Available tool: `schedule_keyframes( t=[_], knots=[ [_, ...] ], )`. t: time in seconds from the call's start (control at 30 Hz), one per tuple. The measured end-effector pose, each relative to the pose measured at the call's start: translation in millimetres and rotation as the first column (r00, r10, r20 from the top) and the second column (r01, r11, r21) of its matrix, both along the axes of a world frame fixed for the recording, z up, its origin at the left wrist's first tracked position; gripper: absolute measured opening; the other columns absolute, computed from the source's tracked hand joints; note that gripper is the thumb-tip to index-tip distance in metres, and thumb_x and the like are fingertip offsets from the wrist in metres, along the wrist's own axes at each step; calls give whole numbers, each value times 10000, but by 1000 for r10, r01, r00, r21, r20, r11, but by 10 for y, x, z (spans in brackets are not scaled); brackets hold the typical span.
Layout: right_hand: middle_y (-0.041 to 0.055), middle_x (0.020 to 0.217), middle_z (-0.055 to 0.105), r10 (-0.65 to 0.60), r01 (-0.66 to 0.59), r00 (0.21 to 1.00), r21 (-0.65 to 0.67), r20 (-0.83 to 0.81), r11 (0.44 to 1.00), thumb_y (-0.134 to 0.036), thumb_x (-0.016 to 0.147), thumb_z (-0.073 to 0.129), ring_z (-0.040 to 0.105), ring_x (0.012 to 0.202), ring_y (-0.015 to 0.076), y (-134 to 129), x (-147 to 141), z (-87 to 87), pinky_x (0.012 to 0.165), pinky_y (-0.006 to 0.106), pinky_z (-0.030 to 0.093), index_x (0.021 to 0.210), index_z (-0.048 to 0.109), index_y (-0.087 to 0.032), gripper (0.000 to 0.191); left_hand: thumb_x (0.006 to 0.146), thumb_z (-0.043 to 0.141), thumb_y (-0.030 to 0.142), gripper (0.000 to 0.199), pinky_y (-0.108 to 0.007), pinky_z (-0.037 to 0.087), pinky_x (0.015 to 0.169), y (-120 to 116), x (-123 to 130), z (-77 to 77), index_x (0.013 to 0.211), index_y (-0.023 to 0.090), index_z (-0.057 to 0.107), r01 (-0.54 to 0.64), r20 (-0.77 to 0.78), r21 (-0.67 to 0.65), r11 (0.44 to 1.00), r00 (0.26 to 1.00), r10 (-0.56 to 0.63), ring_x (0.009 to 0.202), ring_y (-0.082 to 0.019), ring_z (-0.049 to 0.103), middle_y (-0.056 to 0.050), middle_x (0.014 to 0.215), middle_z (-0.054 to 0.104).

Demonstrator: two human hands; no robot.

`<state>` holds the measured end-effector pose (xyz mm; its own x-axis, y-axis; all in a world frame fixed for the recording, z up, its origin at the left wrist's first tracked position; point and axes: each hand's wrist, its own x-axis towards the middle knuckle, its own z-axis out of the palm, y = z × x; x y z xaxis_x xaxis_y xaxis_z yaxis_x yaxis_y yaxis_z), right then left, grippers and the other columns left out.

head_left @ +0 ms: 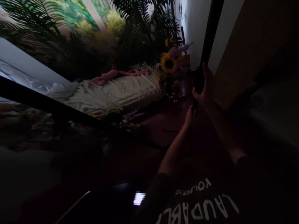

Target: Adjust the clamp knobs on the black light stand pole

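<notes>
A black pole (211,31) rises at a slant toward the top right, with a dark bulky joint (198,77) partway down, its details lost in shadow. My right hand (205,91) is closed around the pole at this joint, thumb toward the left. Just below, my left hand (190,116) wraps round the lower part of the same pole. Beyond both hands stands a bunch of sunflowers (168,63) with purple blooms. The room is very dark, so the fingers show only in part.
A cream cloth (119,90) covers a low surface, with a pink plush toy (109,75) lying on it. Another black bar (46,101) crosses the left side. Palm leaves (137,18) hang above. Flowers (132,119) sit low in front, and a pale wall (195,25) stands behind the pole.
</notes>
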<state>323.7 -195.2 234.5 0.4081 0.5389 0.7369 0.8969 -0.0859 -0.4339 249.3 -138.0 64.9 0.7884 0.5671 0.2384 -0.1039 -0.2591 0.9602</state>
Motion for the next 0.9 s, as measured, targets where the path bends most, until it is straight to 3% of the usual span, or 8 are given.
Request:
schedule_keyframes(
  t=[0.1,0.23,0.33,0.57,0.73,0.9],
  knots=[
    [93,1559,299,-34,34,998,-3,48,999,-283,967,542,414,1417,357,203,100,129,1117,570,456,1501,371,-276,561,977,463,384,405,-334,520,906,4,11,-44,1339,206,495,12,-4,-1,1000,1000,-12,924,-175,661,-92,1067,697],
    [101,1546,281,-17,20,998,-34,66,999,-231,971,524,442,1387,346,253,137,66,1067,543,507,1497,354,-293,557,977,449,372,409,-335,512,927,17,29,-76,1346,197,473,20,2,26,999,1000,-20,952,-170,661,-99,1098,688],
    [112,1503,317,-20,21,999,-63,25,998,-212,940,564,426,1390,361,202,97,-137,1083,565,487,1490,357,-280,591,970,461,393,448,-350,507,944,40,43,-91,1365,183,443,27,2,42,999,1000,-27,1012,-189,662,-124,1155,676],
    [103,1349,439,-91,68,987,-170,-131,983,-124,836,612,554,1212,295,61,-64,-968,1048,490,521,1371,495,-302,575,890,592,379,628,-392,487,1034,120,87,-199,1430,132,386,87,24,75,993,996,-89,1284,-273,565,-216,1420,534],
    [102,1358,429,-123,102,984,-152,-133,983,-98,827,589,540,1226,272,77,-127,-1032,1028,445,537,1400,488,-302,616,886,594,337,707,-407,469,1082,132,79,-242,1493,119,305,73,30,99,992,997,-77,1360,-284,510,-226,1496,460],
    [83,1370,452,-111,86,985,-184,-132,979,-164,909,557,542,1270,282,47,-155,-1052,1040,463,533,1497,390,-370,645,895,599,322,629,-400,505,1039,128,65,-203,1458,141,385,66,-15,70,995,998,-65,1261,-279,585,-202,1414,549]
  ],
)
